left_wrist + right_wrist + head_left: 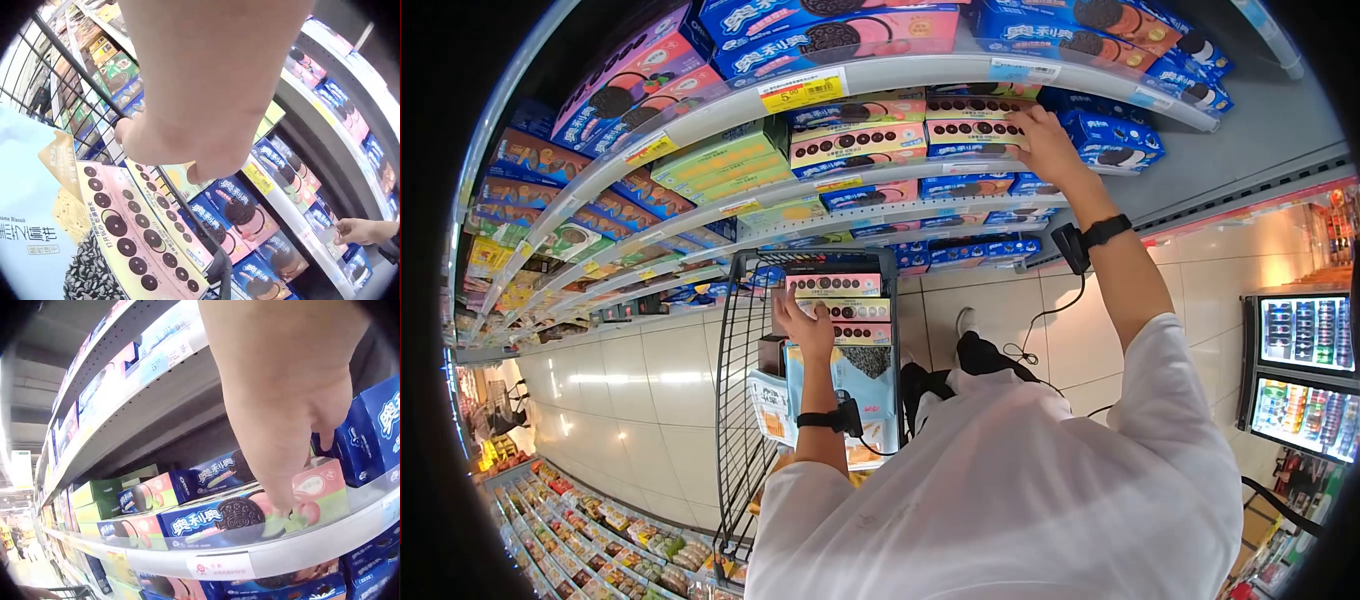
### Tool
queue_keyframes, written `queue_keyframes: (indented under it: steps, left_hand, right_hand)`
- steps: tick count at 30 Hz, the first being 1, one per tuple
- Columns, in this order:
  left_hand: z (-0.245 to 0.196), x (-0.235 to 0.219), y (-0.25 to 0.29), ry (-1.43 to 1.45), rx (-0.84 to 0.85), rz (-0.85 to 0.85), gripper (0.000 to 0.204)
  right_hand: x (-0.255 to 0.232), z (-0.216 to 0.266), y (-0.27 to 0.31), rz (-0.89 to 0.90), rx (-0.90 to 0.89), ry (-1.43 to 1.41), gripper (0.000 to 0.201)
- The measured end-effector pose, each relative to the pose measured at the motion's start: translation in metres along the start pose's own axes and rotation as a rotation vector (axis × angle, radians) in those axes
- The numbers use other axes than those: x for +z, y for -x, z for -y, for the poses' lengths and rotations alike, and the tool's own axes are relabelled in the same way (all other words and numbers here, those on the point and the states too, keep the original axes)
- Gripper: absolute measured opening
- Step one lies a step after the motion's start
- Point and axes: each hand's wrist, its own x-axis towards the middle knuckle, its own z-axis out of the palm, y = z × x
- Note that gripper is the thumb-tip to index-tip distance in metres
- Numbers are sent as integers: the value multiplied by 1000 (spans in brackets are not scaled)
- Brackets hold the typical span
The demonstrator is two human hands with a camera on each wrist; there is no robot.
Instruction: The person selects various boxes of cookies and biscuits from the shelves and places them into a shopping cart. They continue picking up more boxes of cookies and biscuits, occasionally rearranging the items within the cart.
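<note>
In the head view my right hand (1048, 150) grips the end of a pink-and-blue cookie box (975, 132) on a shelf. Up close in the right wrist view, the right hand (287, 412) has its thumb against the front of that box (219, 519), its other fingers mostly hidden. Over the cart, my left hand (805, 328) lies with fingers spread at the left end of several stacked cookie boxes (855, 310). The left wrist view shows the left hand (187, 119) above the boxes (134, 231); whether it touches them is unclear.
The wire cart (735, 400) also carries a light-blue biscuit bag (870, 395) and other packs. Curved shelf edges (730, 100) with price tags run across the front, stocked with cookie boxes. Lit drink coolers (1305, 335) stand at the right, and tiled floor (630, 420) lies left of the cart.
</note>
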Motion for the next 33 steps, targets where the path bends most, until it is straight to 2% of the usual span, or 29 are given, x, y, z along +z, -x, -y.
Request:
queue_keyframes:
  steps: [3,6,9,12,13,14,16,17,18,20,22,23,24,26,27,28,30,32,33]
  left_hand:
    - [0,1,11,-14,39,-28,58]
    - [-22,-3,23,-6,35,-31,55]
    - [-41,-3,34,90,-60,19,53]
    - [-61,-2,42,-1,-23,-11,52]
    - [-61,0,42,-60,41,-36,51]
    - [-60,2,45,-69,34,-41,51]
    - [-76,3,46,61,1,1,49]
    - [-81,4,48,82,-15,1,48]
    - [-84,6,49,82,-27,-9,48]
    - [-87,10,52,98,-59,12,48]
    - [-99,10,57,123,-39,3,47]
    - [-103,9,59,135,-32,-4,48]
    - [-105,8,61,146,-24,-11,48]
    - [-104,4,65,156,29,-52,48]
    - [-104,1,67,193,-22,-40,49]
    - [-93,0,68,166,12,-51,49]
    - [-88,-9,66,118,-4,-56,48]
    - [-55,-11,63,80,22,-82,47]
    - [-39,-12,62,45,64,-105,46]
  right_hand:
    - [-7,3,-3,19,29,7,51]
    - [-8,-3,-7,45,51,-19,49]
    - [-7,-9,-9,57,19,-61,51]
    - [-15,-11,-26,9,-32,-85,57]
    - [-25,-4,-32,-1,-15,-158,51]
    - [-27,2,-36,2,-21,-168,51]
    - [-26,13,-49,-54,-124,-225,53]
    - [-11,12,-62,1,-201,-185,60]
    - [-10,22,-66,7,-215,-187,60]
    - [-10,49,-74,129,-315,-244,69]
    - [1,71,-88,394,-198,-276,74]
    - [22,75,-95,295,-277,-194,76]
    - [45,77,-96,24,-355,-65,70]
    - [49,82,-103,-20,-310,-83,64]
    - [50,82,-108,-30,-324,-63,62]
    - [48,83,-107,-35,-338,-44,60]
    - [32,91,-105,144,-224,-71,62]
    - [32,97,-100,72,-191,-127,61]
    - [50,90,-102,-125,-255,-126,63]
